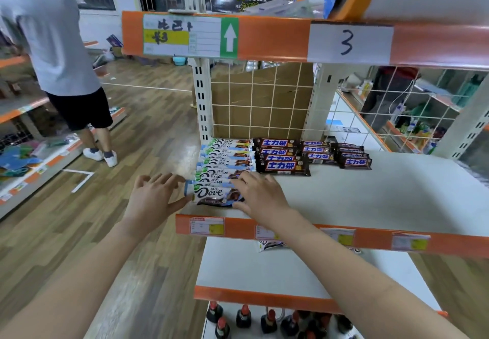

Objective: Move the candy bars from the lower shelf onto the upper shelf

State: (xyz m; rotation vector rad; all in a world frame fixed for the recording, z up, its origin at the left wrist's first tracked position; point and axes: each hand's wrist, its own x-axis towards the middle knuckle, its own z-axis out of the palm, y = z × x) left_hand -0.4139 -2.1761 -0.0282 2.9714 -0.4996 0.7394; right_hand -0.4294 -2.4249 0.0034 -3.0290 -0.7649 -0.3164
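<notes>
Two hands meet at the front Dove bar [215, 195], near the upper shelf [370, 196]'s front left edge. The left hand [154, 197] has its fingers spread wide, touching the bar's left end; the right hand [258, 193] lies flat over its right end. More Dove bars [227, 157] row back behind it, beside Snickers bars [284, 157]. Bare shelf opens to the right. On the lower shelf [264, 270], one candy bar [270, 244] peeks out, mostly hidden by the orange edge strip [370, 238].

The Dove bars [215, 193] have glossy plastic wrappers. The upper shelf [370, 196] looks matt painted metal. The floor [148, 116] is wood-look planks, slightly shiny.
</notes>
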